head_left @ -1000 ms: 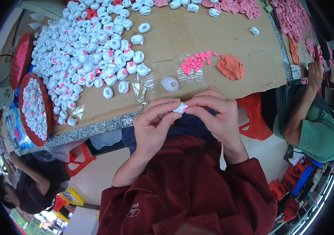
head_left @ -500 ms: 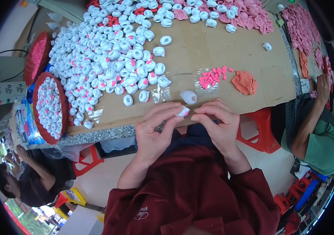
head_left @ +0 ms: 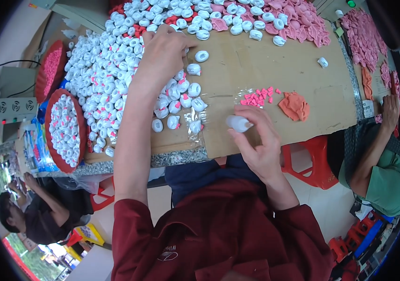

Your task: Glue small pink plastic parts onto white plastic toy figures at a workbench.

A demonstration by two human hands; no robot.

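My left hand (head_left: 164, 51) is stretched far over the pile of small white cat-head-shaped pieces (head_left: 111, 70). Its fingers bend down among them, thumb apart, tips partly hidden; I see nothing held. Between thumb and fingers, my right hand (head_left: 261, 143) grips a small translucent squeeze bottle (head_left: 239, 123), its tip tilted to the right. Just beyond that hand lie several tiny pink bows (head_left: 256, 97) on the cardboard. Left of the bottle, a white piece with a pink bow (head_left: 195, 126) rests on clear tape. Many piled pieces carry such bows.
An orange crumpled cloth (head_left: 294, 106) lies right of the bows. Red bowls of white pieces (head_left: 49, 124) and pink bits (head_left: 40, 89) stand at left. Pink parts (head_left: 298, 23) are heaped at the far right. Co-workers sit on both sides; a red stool (head_left: 314, 161) is at the table edge.
My hands have moved apart. The white piece from my left hand now lies on the tape; that hand has reached to the far pile. My right hand has picked up the bottle.
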